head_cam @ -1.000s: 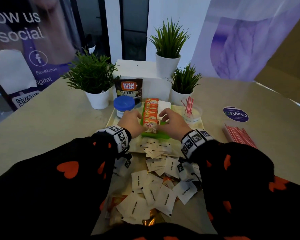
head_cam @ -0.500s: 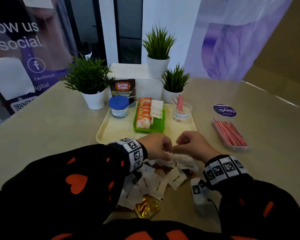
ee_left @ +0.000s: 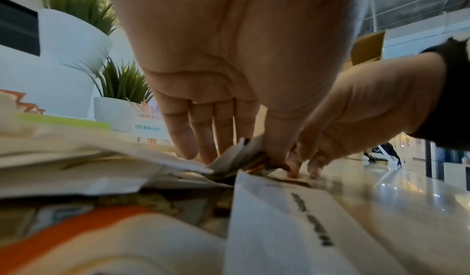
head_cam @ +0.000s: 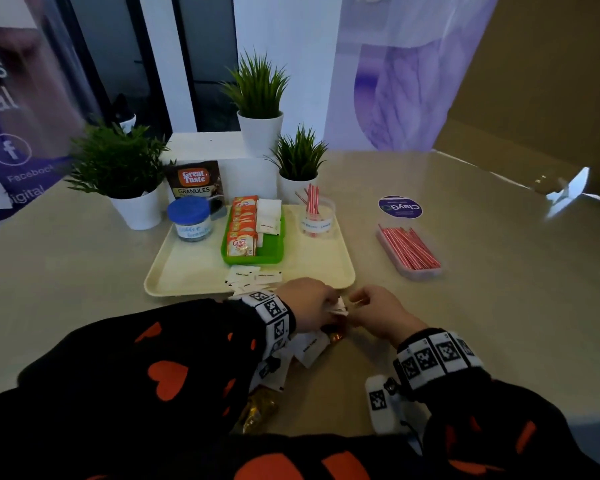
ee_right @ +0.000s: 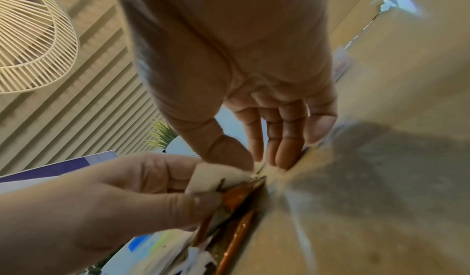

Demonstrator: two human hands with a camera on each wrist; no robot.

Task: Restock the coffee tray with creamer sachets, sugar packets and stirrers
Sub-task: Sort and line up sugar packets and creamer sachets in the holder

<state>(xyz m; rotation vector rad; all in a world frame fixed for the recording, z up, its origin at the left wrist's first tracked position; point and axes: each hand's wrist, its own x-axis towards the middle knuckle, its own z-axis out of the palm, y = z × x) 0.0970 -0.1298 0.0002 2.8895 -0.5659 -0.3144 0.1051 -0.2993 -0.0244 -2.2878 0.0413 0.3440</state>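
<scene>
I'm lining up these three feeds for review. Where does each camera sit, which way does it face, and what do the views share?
Head: worn on the head, facing forward and down over the table and tray; shows both sleeves, the left hand and the right hand.
Left wrist: low over the sachet pile, facing along the left hand toward its fingers; the right hand enters from the right.
Right wrist: facing along the right hand down at the table; the left hand enters from the left.
Shared: all show both hands meeting at a white packet.
</scene>
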